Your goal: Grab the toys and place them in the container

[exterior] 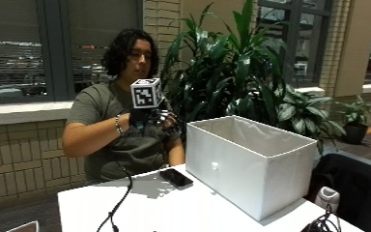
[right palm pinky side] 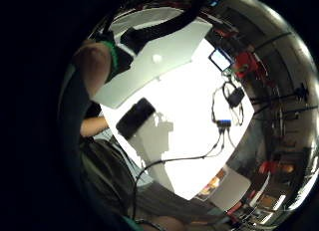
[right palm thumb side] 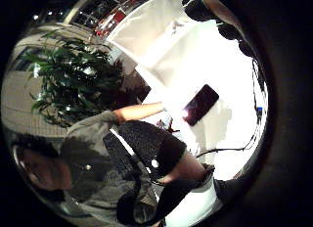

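Observation:
In the outside view my gloved right hand (exterior: 152, 121) is raised in front of the person's chest, above the near end of the white table (exterior: 153, 208), with its fingers relaxed and nothing visible in them. The white fabric container (exterior: 249, 159) stands open on the table to the hand's right, and its inside looks bare. Both palm views look down on the container (right palm pinky side: 164, 57) (right palm thumb side: 161, 36) and the table. Black fingertips (right palm thumb side: 196, 10) show at the edge of the thumb side view. I see no toy in any view.
A black phone (exterior: 176, 178) (right palm pinky side: 135, 117) (right palm thumb side: 200, 104) lies flat on the table beside the container. A black cable (exterior: 118, 203) runs across the table's front. Large plants (exterior: 237, 72) stand behind. A dark jacket on a chair (exterior: 359, 183) sits at the right.

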